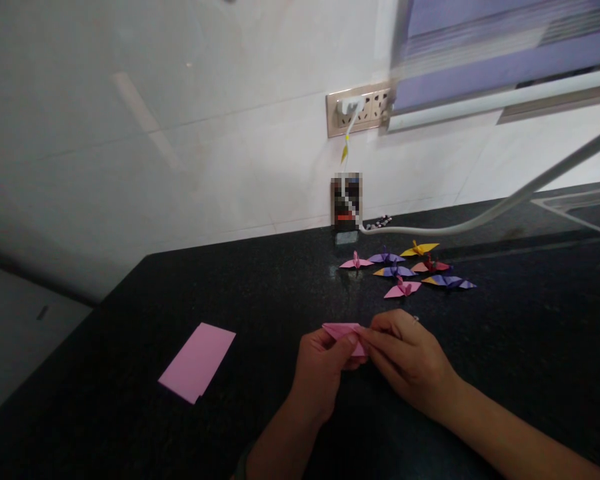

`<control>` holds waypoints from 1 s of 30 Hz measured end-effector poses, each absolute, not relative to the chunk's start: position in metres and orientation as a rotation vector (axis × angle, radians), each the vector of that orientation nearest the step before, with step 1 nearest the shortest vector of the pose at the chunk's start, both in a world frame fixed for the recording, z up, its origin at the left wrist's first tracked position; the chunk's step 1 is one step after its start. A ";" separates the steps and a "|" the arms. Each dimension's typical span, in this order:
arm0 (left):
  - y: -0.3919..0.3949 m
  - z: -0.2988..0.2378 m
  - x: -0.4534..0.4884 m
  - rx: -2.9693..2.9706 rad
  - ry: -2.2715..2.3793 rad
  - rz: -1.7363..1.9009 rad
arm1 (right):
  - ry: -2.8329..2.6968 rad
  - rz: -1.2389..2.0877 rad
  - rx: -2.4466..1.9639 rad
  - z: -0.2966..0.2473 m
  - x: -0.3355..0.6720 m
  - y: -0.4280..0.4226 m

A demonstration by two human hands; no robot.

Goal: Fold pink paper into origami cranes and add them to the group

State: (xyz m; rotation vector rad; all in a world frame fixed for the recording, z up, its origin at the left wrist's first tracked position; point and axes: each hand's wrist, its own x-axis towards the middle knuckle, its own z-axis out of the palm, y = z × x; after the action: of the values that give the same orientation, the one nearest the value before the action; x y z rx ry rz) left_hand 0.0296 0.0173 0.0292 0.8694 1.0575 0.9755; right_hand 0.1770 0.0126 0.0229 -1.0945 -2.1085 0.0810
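A partly folded piece of pink origami paper (347, 329) is held between both hands above the black countertop (260, 287). My left hand (323, 367) grips it from the left, thumb on top and fingers beneath. On its right side, the fingertips of my right hand (410, 360) pinch the edge of the same paper. Parts of the paper are hidden under the fingers. To the left lies a pink paper sheet (199, 363), flat on the counter. Beyond my hands sit several folded paper cranes, among them a pink crane (403, 288) and a yellow crane (419, 249).
A white cable (445, 230) runs from the wall socket (357, 110) down to the counter and off to the right. A small pixelated object (347, 200) leans at the wall. A purple blind (480, 47) hangs at upper right. The counter's left edge (123, 275) drops off.
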 end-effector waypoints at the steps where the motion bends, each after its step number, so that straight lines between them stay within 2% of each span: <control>1: 0.018 0.030 0.030 0.862 1.050 0.989 | -2.123 0.069 -1.085 0.024 0.177 0.012; 8: 0.019 0.033 0.029 0.830 0.989 1.056 | -2.203 0.036 -1.045 0.030 0.174 0.009; 22: 0.019 0.029 0.027 0.869 0.968 1.032 | -2.179 0.425 -1.046 0.031 0.177 0.011; 30: 0.019 0.033 0.026 0.926 0.997 1.002 | -2.152 0.449 -1.005 0.032 0.178 0.012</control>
State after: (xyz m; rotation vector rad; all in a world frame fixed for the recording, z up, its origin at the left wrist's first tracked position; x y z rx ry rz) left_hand 0.0259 0.0191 0.0329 0.9258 0.9967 1.0021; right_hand 0.1780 0.0121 0.0317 -1.0055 -2.1515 0.4487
